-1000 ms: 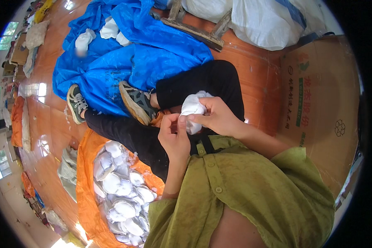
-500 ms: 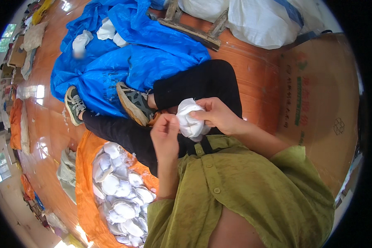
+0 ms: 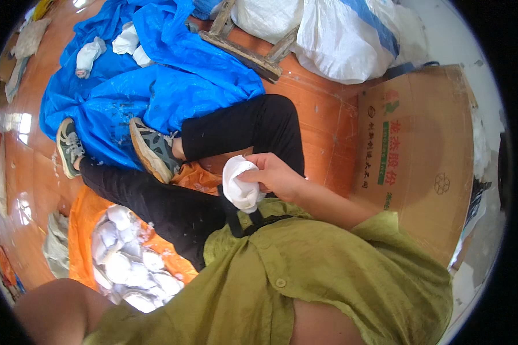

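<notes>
My right hand (image 3: pixel 270 174) holds a crumpled white cloth piece (image 3: pixel 240 187) above my lap, its upper edge pinched between thumb and fingers. The piece has a rounded, cup-like shape and hangs over the dark strap at my waist. My left arm (image 3: pixel 63 310) bends away at the lower left corner, and its hand is out of sight. Beside my thigh on that side, an orange sack (image 3: pixel 83 241) lies spread around a heap of round, flat white pieces (image 3: pixel 133 269).
A blue plastic sheet (image 3: pixel 207 86) lies under my shoes, with several white cloth bundles (image 3: pixel 125 39) on it. Beyond it are a wooden stool frame (image 3: pixel 242 56) and stuffed white sacks (image 3: pixel 345 43). A large cardboard box (image 3: pixel 420 149) stands at the right on the reddish floor (image 3: pixel 325 123).
My left hand has let go of the white cloth piece and left the view at lower left. The right hand keeps hold of it. The view has shifted rightward.
</notes>
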The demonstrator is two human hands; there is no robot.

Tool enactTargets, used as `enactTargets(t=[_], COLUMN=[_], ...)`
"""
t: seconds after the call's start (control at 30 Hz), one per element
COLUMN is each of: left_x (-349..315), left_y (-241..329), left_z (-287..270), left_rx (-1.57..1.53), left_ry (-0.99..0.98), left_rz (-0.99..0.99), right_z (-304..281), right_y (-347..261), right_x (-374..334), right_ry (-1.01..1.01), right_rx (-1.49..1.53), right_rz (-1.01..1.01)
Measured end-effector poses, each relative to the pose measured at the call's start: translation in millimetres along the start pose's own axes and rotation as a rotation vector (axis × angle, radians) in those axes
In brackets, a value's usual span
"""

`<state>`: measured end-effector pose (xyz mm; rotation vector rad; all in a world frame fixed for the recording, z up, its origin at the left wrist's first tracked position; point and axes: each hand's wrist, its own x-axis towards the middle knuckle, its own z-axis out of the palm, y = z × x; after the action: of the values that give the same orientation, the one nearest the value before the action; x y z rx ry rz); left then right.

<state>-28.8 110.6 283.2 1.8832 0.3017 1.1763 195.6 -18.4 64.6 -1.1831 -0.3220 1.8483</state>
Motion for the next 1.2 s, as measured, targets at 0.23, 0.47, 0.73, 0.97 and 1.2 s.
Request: enactTargets(t=[0.23,0.47,0.73,0.97,1.2], left_x=[-12.2,3.3,-59.7,-144.3,-149.9], left_y=[-35.7,-23.9,-98.4,-181.4,-193.4], left_z=[14.7,-34.2,55.5,146.9,159.5], left_rx=[0.396,0.592,0.127,-0.197,-0.658], left_ry=[-0.023,0.216,0.198,0.226,0.466], left_rz=[-0.131,-0.053,-0.339,-0.755,-1.028], right_z=[1.3,-4.4,7.6,9.4,12.3], right_y=[-6.0,-0.5,-22.6,-2.0,-2.5], right_x=[-4.8,2.5,-0.6,2.1,-2.5], right_ry=[0.049,0.103,0.119,-0.004,-0.256], right_rx=[-0.011,-0.152,-0.091,-0.059,0.199], right_rz=[-0.022,-0.256,-0.318,-0.308,-0.103])
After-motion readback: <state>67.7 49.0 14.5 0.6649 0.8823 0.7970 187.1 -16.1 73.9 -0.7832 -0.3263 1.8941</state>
